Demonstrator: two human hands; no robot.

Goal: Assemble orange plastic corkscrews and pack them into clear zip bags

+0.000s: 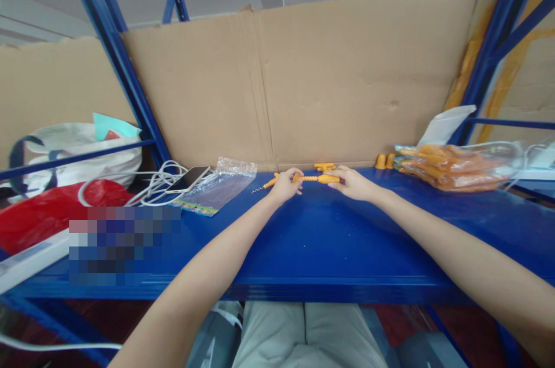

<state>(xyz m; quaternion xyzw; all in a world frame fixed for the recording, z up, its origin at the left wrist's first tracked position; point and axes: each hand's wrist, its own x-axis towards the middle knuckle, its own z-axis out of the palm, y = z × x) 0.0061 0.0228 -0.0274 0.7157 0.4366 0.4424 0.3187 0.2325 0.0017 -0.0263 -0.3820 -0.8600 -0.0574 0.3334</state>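
Observation:
My left hand (287,184) is closed around an orange plastic tool. A thin spiral metal tip (258,189) sticks out of it to the left. My right hand (353,181) has its fingers closed on the thick orange handle (328,179) at the other side. Between the hands runs a ridged orange shaft (310,179); my fingers hide whether it is one piece with the part on the left. Just behind, a T-shaped orange piece (325,166) lies against the cardboard. Both hands are low over the blue tabletop (303,240).
Left of my hands lie a clear plastic bag (225,188), a phone (189,179), white cables (151,191) and a red bag (56,206). Two orange cups (381,161) and bagged orange items (451,166) are at right. Cardboard (329,84) walls the back between blue posts.

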